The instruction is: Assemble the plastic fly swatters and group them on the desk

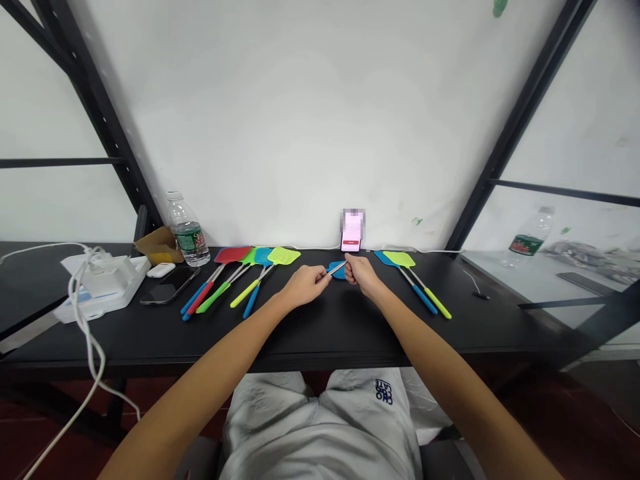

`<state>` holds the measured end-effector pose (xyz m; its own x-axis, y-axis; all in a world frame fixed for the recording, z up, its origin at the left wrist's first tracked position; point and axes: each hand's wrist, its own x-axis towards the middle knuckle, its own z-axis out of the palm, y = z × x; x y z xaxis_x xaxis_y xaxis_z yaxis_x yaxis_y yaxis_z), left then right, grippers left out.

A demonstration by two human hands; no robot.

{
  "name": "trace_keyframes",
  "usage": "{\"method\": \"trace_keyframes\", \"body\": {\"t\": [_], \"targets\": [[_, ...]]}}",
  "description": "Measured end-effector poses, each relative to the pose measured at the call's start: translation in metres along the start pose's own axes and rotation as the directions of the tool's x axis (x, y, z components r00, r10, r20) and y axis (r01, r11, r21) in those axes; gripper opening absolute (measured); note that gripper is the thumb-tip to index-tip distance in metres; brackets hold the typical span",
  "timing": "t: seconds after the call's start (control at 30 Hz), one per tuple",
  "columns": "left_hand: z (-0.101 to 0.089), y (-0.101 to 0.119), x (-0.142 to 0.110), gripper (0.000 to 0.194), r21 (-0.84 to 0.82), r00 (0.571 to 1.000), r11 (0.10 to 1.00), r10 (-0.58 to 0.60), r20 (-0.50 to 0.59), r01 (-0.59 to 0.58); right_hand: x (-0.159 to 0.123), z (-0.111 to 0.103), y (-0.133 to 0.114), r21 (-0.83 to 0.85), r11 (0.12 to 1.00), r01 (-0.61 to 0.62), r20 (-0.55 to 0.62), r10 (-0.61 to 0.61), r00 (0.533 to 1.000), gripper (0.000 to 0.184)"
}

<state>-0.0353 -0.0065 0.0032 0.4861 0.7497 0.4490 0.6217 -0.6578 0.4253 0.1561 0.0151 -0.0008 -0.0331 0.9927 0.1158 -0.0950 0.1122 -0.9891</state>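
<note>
My left hand (306, 283) and my right hand (361, 275) meet at the middle of the black table (320, 330), both pinched closed on one blue fly swatter (338, 269). Its thin silver rod runs between my fingers, and its blue head pokes out just behind them. To the left, several fly swatters (240, 277) in red, green, blue and yellow lie fanned out. On the right lie two fly swatters (413, 277), one blue and one yellow-green.
A phone (352, 231) stands against the white wall behind my hands. At the left are a water bottle (188, 229), a dark phone (169, 285), a white earbud case (161, 269), a white box with cables (103, 283). Black shelf posts flank the table.
</note>
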Motion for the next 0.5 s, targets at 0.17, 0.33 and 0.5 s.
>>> {"method": "trace_keyframes", "body": {"t": [0.17, 0.33, 0.5], "targets": [[0.0, -0.002, 0.001, 0.036, 0.002, 0.999, 0.999, 0.043, -0.016, -0.043, 0.003, -0.008, -0.004, 0.037, 0.999, -0.013, -0.041, 0.015, 0.999, 0.048], [0.0, -0.003, 0.002, 0.036, -0.013, 0.998, 0.998, 0.059, -0.02, -0.059, 0.005, -0.011, -0.005, 0.044, 0.999, 0.015, -0.036, -0.013, 0.999, 0.049], [0.001, 0.001, 0.005, 0.037, -0.001, 0.998, 0.998, 0.061, -0.017, -0.061, 0.007, -0.017, -0.004, 0.045, 0.998, 0.044, 0.0, -0.044, 0.999, 0.049]]}}
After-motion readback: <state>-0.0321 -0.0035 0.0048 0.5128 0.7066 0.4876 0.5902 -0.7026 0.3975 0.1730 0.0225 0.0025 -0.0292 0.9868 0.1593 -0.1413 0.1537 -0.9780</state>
